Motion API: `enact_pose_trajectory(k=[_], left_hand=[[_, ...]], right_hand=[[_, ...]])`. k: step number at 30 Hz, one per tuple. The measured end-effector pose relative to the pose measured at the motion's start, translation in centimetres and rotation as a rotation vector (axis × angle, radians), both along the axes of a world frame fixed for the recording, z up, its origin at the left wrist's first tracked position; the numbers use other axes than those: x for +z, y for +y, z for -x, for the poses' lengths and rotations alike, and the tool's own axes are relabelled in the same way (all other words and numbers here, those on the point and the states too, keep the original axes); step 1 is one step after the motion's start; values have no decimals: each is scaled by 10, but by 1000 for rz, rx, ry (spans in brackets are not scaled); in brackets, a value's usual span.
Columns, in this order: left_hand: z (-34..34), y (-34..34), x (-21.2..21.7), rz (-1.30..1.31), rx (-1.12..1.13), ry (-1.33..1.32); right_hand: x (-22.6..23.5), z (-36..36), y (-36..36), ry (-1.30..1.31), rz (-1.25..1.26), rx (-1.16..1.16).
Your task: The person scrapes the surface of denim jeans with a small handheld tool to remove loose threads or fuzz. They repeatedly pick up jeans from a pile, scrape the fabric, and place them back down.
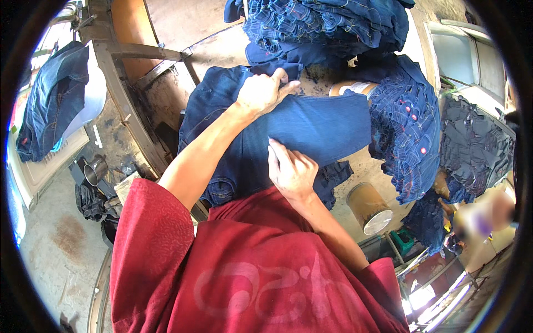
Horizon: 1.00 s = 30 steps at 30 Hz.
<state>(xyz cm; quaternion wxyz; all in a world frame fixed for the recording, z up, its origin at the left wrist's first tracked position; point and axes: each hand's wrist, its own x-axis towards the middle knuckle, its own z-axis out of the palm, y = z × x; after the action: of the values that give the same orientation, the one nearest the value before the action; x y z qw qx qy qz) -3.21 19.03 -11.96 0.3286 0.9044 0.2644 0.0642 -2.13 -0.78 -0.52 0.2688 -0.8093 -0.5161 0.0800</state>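
1. On my feed, a pair of blue jeans [327,125] lies across the counter [355,172] in front of the maroon shirt [233,250], one leg stretched out to the right.
2. I see the left hand [261,93] at the far edge of the jeans, its fingers curled and its thumb standing apart; whether they pinch any cloth, I cannot tell.
3. I have the right hand [295,171] over the near part of the same leg, fingers bent, with thumb and forefinger close together; I cannot tell whether a fold sits between them.
4. Beyond the left hand, I get a tall heap of denim [327,25].
5. To the right, I make out a stack of gathered denim [408,125], close to the end of the leg.
6. Nearer the right forearm, I find a tan cylinder [366,202] with a pale end.
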Motion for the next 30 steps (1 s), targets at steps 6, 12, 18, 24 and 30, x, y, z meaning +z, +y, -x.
enact_pose_trajectory(k=[6,12,18,24,30], left_hand=[[1,-4,-10,-39,60,-81],[1,-6,-11,-13,66,-104],[1,-4,-10,22,51,-97],[1,-4,-9,32,52,-70],[0,-5,-10,30,58,-95]], right_hand=[[-1,3,-2,-41,100,47],[15,11,-51,31,90,26],[-17,3,-22,35,10,31],[5,9,-36,-29,140,44],[4,6,-44,109,-1,-39]])
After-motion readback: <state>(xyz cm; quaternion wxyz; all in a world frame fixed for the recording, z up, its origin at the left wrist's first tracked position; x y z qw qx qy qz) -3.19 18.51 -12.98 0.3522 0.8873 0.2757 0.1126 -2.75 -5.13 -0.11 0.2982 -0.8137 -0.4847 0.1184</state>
